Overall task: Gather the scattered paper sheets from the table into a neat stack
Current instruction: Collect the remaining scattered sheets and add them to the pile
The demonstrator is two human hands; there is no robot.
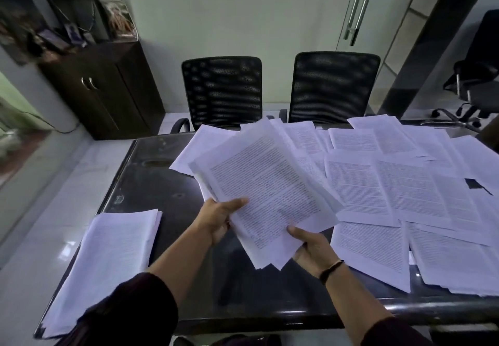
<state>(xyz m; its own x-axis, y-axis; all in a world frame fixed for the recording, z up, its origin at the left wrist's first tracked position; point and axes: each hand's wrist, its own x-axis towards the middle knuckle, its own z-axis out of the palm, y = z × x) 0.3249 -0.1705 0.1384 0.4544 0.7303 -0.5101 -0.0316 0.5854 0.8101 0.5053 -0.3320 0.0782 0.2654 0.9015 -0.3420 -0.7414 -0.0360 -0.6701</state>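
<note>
While held above the table: a fanned bundle of sheets (266, 189) is gripped by both hands.
Left hand (216, 217): thumb is laid on top, fingers are curled beneath the bundle's left edge.
Right hand (310, 248): the near corner is pinched.
Stack (108, 259): laid at the dark table's (167, 183) near-left edge.
Loose sheets (405, 191): spread overlapping at right.
Behind: 2 mesh chairs (222, 90) are seen.

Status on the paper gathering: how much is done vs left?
Done: a stack of sheets sits at the table's left edge. In hand: both hands, left hand and right hand, hold an uneven bundle of sheets above the table. Left: many loose sheets cover the right side.
</note>
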